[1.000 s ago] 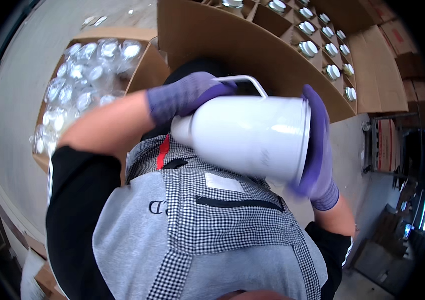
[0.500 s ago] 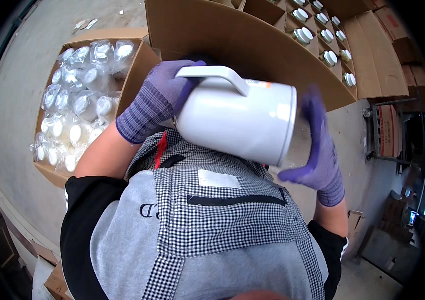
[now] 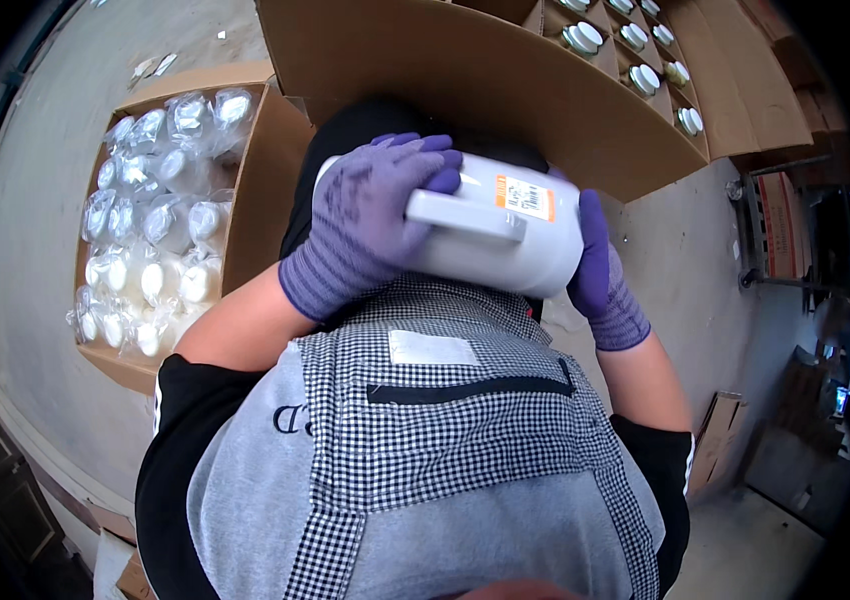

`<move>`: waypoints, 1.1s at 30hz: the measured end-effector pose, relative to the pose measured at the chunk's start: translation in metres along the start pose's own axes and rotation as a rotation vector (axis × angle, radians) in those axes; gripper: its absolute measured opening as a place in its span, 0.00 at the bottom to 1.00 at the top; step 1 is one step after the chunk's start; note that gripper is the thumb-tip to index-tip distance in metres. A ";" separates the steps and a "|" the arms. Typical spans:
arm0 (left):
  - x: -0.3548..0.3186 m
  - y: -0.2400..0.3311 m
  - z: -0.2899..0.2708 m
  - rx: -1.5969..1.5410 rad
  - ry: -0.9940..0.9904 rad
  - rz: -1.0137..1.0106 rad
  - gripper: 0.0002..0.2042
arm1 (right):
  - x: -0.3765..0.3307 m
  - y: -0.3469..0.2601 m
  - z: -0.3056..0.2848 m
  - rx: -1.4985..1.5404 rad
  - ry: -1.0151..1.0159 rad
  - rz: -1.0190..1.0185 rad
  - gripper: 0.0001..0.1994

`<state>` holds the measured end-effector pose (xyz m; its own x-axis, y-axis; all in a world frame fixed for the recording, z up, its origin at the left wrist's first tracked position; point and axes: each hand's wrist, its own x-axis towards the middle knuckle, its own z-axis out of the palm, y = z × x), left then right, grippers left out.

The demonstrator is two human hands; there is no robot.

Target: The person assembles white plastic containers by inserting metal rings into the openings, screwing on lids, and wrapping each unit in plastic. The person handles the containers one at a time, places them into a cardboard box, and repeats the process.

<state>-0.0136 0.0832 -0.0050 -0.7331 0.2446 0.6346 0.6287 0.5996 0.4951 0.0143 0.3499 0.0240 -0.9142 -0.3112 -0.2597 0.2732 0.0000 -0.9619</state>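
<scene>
A white jug with a loop handle lies sideways in front of my chest, its base end to the right. My left hand, in a purple knit glove, is closed over the jug's left part, beside the handle. Against the base end rests my right hand, gloved alike, with its fingers up along the edge; the jug hides part of it. An orange and white sticker shows on the jug's side above the handle. The jug's left end is mostly covered by my left hand.
At left, an open carton holds several white-topped things wrapped in clear plastic. Ahead stands a large divided carton with white-lidded jars in its cells. A rack with a red and white box is at far right.
The jug has rolled, bringing its sticker into fuller view. My left hand has shifted its grip from the handle end onto the body. My right hand has come in against the base.
</scene>
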 end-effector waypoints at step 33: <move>0.020 -0.078 0.087 -1.822 -1.251 -1.232 0.18 | 0.080 -0.149 -0.169 -1.564 0.054 -0.923 0.16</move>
<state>-0.0993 0.1075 -0.0824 -0.0991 0.9531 -0.2859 -0.9211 0.0208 0.3887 -0.1500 0.4854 0.1327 -0.6087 -0.7006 0.3723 -0.7433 0.6677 0.0411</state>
